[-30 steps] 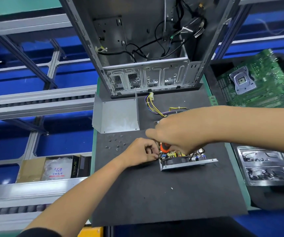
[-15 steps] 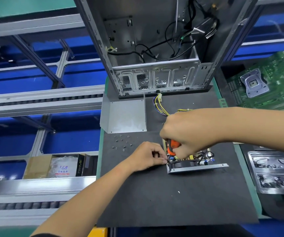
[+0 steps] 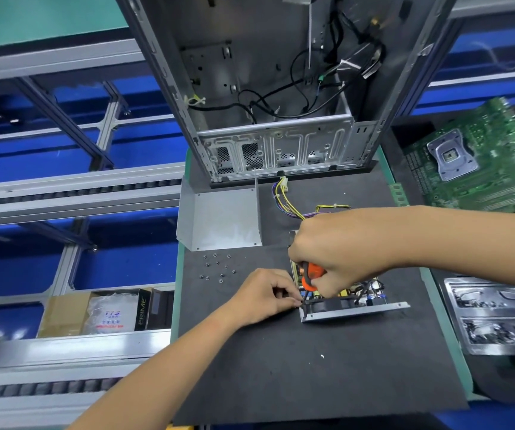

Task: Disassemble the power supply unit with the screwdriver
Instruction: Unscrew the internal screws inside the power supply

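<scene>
Progress, judged from the layout: cover already off, lying as a bent grey metal cover [image 3: 222, 219] on the black mat [image 3: 312, 361], just behind a scatter of loose screws [image 3: 217, 270]. Internal board not yet freed; at least one fastener at the near-left corner apparently under work. Remaining, by estimate: release of that corner, then lifting of the board and fan from the tray.

Power supply unit [image 3: 354, 301] located mid-mat, in front of the open computer case [image 3: 278, 119]. Open-topped, with components, dark fan and wiring exposed; low metal front wall facing the camera; yellow and purple cable bundle [image 3: 284, 197] trailing back toward the case.

Right hand [image 3: 340, 252] curled round the orange-handled screwdriver [image 3: 310, 274], shaft angled down to the corner; tip hidden. Left hand [image 3: 265, 293] pinching at the same corner, fingertips touching the unit; pinched item too small to identify
</scene>
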### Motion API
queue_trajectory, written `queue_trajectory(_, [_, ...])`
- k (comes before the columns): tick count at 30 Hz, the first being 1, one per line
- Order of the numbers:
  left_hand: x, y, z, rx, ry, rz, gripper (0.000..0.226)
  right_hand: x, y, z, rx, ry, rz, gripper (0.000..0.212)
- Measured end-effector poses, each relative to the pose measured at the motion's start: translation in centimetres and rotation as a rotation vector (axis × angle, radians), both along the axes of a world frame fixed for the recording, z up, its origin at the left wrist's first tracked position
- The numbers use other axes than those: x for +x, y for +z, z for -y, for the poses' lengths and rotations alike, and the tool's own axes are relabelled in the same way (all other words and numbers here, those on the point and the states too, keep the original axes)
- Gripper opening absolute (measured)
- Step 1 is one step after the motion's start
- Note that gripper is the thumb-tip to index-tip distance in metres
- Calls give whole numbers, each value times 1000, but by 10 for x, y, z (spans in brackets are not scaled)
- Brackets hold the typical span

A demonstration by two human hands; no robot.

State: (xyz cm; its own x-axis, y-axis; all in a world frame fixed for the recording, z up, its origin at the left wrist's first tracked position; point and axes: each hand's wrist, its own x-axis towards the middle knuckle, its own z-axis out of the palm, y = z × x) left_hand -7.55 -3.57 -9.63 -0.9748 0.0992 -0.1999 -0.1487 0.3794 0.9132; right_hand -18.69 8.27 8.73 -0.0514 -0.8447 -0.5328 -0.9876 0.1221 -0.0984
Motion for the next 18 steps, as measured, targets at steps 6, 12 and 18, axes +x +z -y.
queue_trajectory(6, [2, 1, -1, 18, 65, 32, 16, 4, 8, -7, -103, 56, -18, 26])
queue_trajectory(12, [5, 1, -5, -29, 81, -5, 13, 4, 3, -6, -118, 53, -41, 32])
queue_trajectory(18, [9, 0, -7, -50, 90, -43, 20, 3, 3, -7, -134, 42, -47, 32])
